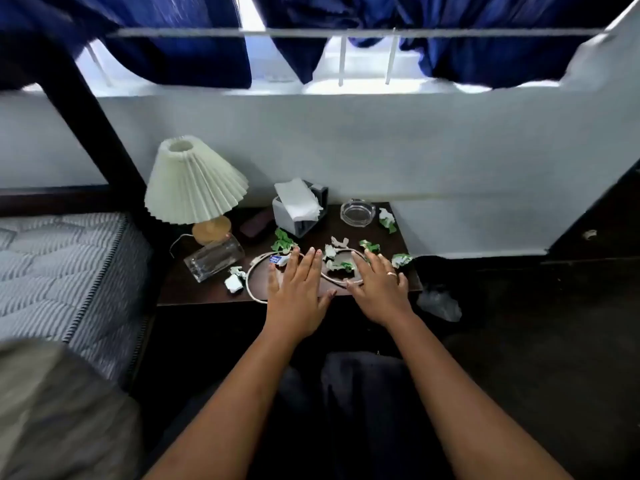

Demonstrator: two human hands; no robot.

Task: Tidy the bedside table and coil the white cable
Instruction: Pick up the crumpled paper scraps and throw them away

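Barely begun, I judge: the white cable (248,280) sprawls uncoiled among crumpled paper scraps (284,241) on the counter (201,292), while the left hand (297,289) and right hand (380,289) hover flat, fingers (313,263) straight and slightly spread, holding nothing.

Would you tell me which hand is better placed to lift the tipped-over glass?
Probably the left hand: the glass lies on its side left of it, while the right hand sits farther right.

The surface (194,292) is dark brown, the cable (248,278) white, and the crumpled scraps (284,241) green and white. The pleated lampshade (194,188) is cream, the curtains (194,57) deep blue, the mattress (52,258) grey-and-white striped.
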